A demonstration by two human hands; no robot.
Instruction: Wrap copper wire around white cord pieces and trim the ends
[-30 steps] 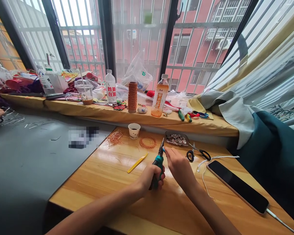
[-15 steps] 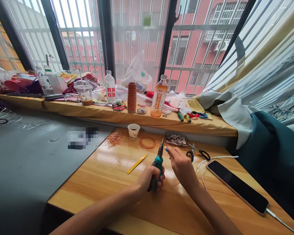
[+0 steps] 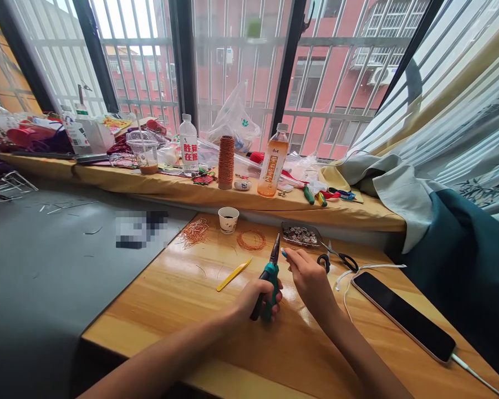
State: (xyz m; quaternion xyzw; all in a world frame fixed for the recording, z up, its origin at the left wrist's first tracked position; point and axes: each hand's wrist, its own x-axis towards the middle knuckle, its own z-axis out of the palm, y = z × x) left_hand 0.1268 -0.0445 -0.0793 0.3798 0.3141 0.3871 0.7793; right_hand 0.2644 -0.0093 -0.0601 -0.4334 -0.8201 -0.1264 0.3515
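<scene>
My left hand (image 3: 261, 296) is wrapped round the handles of teal and black needle-nose pliers (image 3: 270, 274), whose jaws point up and away from me. To their right, my right hand (image 3: 310, 274) pinches a small blue and white piece (image 3: 283, 252) between thumb and fingertips; its kind is too small to make out. The piece is close beside the plier jaws. Beyond the hands lie a coil of copper-coloured wire (image 3: 250, 240) and a dark tray of small round pieces (image 3: 301, 234). Yellow tweezers (image 3: 234, 274) rest left of the pliers.
Scissors (image 3: 336, 258) and a phone (image 3: 403, 316) with a white cable lie at the right. A paper cup (image 3: 228, 220) of dark liquid stands near a pile of cut wire (image 3: 195, 233). Bottles and a thread spool (image 3: 226, 163) stand on the cloth-covered sill.
Hands, pliers and the small piece keep nearly the same pose. The plier handles look slightly further apart, and the view has shifted a little.
</scene>
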